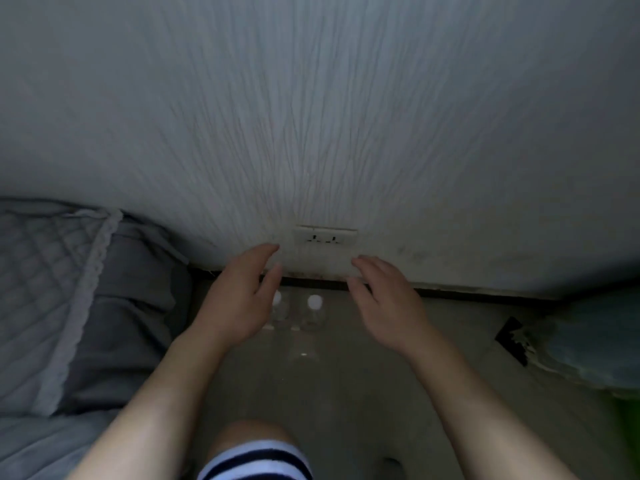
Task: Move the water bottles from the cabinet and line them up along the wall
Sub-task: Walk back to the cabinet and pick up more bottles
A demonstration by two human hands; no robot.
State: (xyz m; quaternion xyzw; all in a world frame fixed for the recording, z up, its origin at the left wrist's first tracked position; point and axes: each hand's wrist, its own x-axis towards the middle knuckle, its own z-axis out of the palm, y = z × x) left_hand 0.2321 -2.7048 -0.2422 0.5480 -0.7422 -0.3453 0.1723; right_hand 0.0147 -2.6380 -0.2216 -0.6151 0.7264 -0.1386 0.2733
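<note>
At the foot of the wall [311, 133], on the floor [346, 393], two clear water bottles w/ white caps stand upright: left bottle [280, 316] and right bottle [313, 312]. They are side by side, just short of the dark skirting [450, 293]. Whether they touch each other cannot be told.

Grip: left hand [239, 299] hovers over and beside the left bottle, partly masking its cap. Right hand [384, 299] hovers to the right of the right bottle, apart from it. Both hands are spread, fingers relaxed, holding nothing. No contact w/ either bottle is visible.

Risks (judgement):
1. Tip-over. The bottles look narrow and possibly light, and the left thumb hangs right by a cap, so a careless brush on withdrawal could topple one into its neighbour.
2. Row drift. The pair sits near the wall, not against it, so later bottles may end up staggered unless set by the skirting line.
3. Spill near power. A socket plate [325, 236] sits low on the wall directly above the pair — a loose cap plus a fall would put water close to it. Cap tightness cannot be told.
4. Poor light, clear plastic — bottles are easily missed by a foot or knee.

Count:
- bottles at wall: 2
- hands: 2
- socket plates: 1, apparently w/ 2 outlets
- bedding [52, 289] at left: 1 mass
- cabinet: not in view, so the remaining stock is unknown
</note>
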